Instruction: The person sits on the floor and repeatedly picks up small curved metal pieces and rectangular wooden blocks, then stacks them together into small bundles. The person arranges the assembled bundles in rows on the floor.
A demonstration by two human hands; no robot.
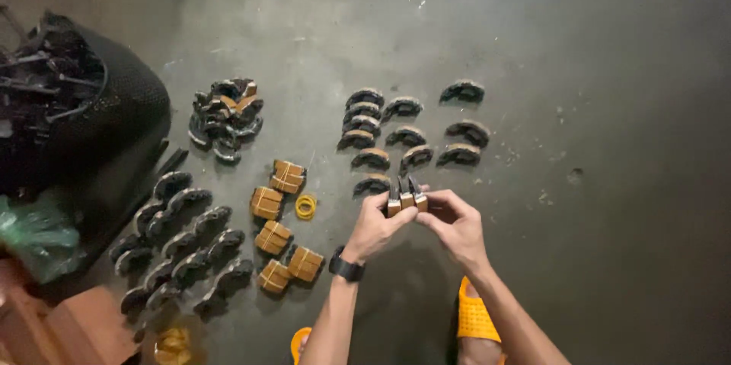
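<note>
dark floor (594,45): both hands grip stacked brake shoes (406,197).

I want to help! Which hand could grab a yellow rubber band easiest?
Probably the left hand. Both hands hold the small stack of curved pieces, but the rubber bands lie on the floor just to its left, farther from the right hand.

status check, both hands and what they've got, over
Left hand and right hand together pinch a small stack of brake shoes. Loose shoes on floor ahead, bundles to the left. Nothing between.
</note>
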